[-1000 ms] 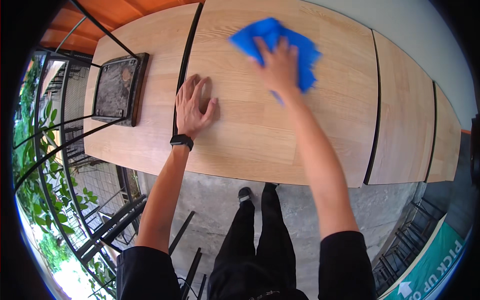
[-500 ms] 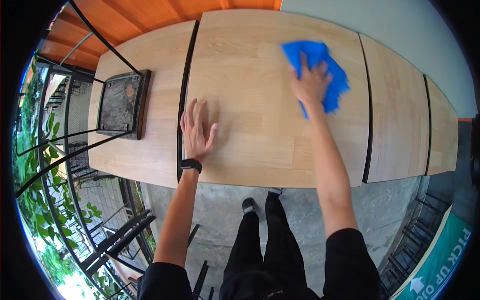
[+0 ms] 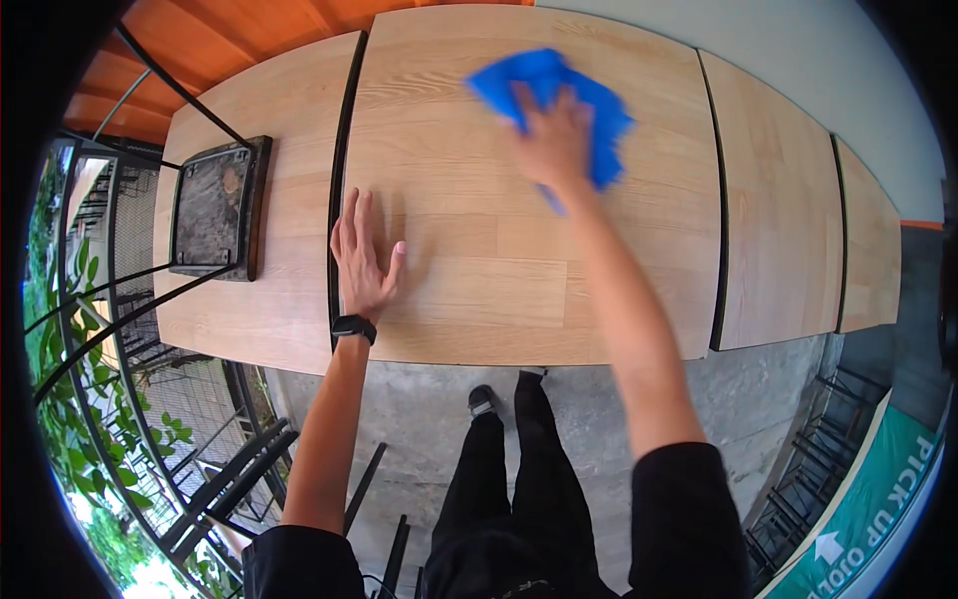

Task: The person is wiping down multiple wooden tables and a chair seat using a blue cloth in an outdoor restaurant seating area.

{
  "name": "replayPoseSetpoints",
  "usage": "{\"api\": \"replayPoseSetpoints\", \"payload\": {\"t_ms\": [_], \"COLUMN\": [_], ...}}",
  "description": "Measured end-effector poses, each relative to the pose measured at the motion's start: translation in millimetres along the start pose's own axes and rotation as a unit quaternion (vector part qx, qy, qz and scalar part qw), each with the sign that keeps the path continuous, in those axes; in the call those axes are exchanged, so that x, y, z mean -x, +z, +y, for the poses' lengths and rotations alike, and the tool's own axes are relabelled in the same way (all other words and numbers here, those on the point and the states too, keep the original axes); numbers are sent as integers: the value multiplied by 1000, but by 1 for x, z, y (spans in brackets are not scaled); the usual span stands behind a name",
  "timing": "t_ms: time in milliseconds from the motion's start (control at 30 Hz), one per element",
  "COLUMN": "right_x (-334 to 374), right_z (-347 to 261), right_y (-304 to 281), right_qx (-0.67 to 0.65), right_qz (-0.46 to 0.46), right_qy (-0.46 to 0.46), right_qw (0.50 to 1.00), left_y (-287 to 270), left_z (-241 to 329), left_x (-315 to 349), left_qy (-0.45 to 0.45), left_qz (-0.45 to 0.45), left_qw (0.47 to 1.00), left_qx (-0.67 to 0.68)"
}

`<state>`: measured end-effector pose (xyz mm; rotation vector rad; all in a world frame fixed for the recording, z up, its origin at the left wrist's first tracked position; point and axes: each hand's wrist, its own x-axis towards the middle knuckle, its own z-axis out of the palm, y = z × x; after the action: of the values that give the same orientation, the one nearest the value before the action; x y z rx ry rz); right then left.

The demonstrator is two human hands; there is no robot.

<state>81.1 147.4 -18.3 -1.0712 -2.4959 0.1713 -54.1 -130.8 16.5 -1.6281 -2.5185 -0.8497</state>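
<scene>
A blue cloth (image 3: 603, 105) lies bunched on the far middle of the light wooden table (image 3: 479, 290). My right hand (image 3: 555, 140) presses down on it with bent fingers, slightly blurred by motion, and the cloth spreads out past the hand on both sides. Closer to me, my left hand (image 3: 365, 262) rests on the tabletop near its left seam. Its fingers are stretched out and it holds nothing. A black watch (image 3: 354, 327) is on that wrist.
On the adjoining tabletop to the left sits an upturned stool (image 3: 215, 210), its thin black legs sticking up. More wooden tabletops (image 3: 773, 200) continue on the right. An orange wall (image 3: 239, 45) and a pale wall (image 3: 798, 60) stand behind. Concrete floor (image 3: 409, 419) lies under me.
My right hand has swept the blue cloth leftward and a little farther away across the tabletop. My left hand stays at about the same spot on the table; the whole view has shifted slightly.
</scene>
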Motion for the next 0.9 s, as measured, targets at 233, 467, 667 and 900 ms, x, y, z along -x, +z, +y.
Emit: {"api": "replayPoseSetpoints", "payload": {"t_ms": [233, 467, 667, 900], "right_x": [73, 49, 6, 25], "right_z": [187, 129, -48, -162], "right_y": [-59, -34, 25, 38], "right_qx": [125, 138, 52, -83], "right_qz": [-7, -15, 31, 14], "right_qy": [176, 254, 24, -163], "right_qw": [976, 957, 998, 983], "left_y": [12, 12, 11, 13], "left_z": [6, 11, 7, 4], "left_x": [-3, -4, -1, -2], "left_qy": [8, 5, -9, 4], "left_qz": [-11, -16, -8, 24], "left_qw": [1000, 1000, 1000, 999], "left_qx": [8, -9, 14, 24]}}
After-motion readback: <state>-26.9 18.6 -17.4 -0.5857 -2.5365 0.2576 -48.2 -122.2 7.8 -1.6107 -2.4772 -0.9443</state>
